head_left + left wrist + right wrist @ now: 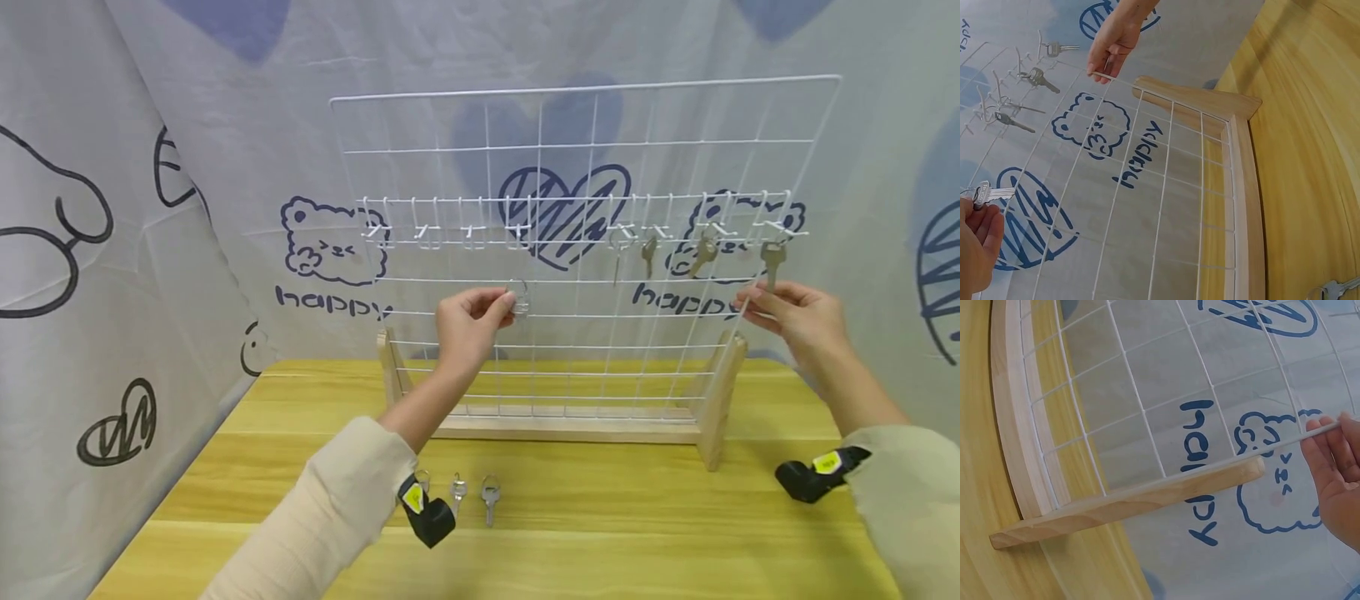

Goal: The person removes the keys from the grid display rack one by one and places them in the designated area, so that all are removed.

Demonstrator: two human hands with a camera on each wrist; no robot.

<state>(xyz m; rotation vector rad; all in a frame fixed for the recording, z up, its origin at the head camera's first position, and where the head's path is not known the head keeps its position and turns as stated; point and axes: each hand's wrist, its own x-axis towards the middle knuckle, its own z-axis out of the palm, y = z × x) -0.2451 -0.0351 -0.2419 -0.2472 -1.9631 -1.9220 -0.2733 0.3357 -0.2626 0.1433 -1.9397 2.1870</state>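
My left hand point(467, 329) pinches a silver key point(522, 302) by its ring end, in front of the middle of a white wire grid rack point(585, 88). In the left wrist view the held key point(1001, 194) points sideways from the fingertips. My right hand point(810, 321) grips the rack's right edge wire between thumb and fingers, just below a hanging key point(772, 257). Several keys hang from the hooks on the right half, among them a bronze-toned key point(702, 257). The hooks on the left half, such as a white hook point(427, 235), hold nothing.
A wooden stand point(570, 429) carries the grid on the yellow wood-grain table point(600, 517). Loose keys lie near the left sleeve, one of them a silver key point(490, 495). Behind hangs a printed curtain point(225, 108) with hearts and bears.
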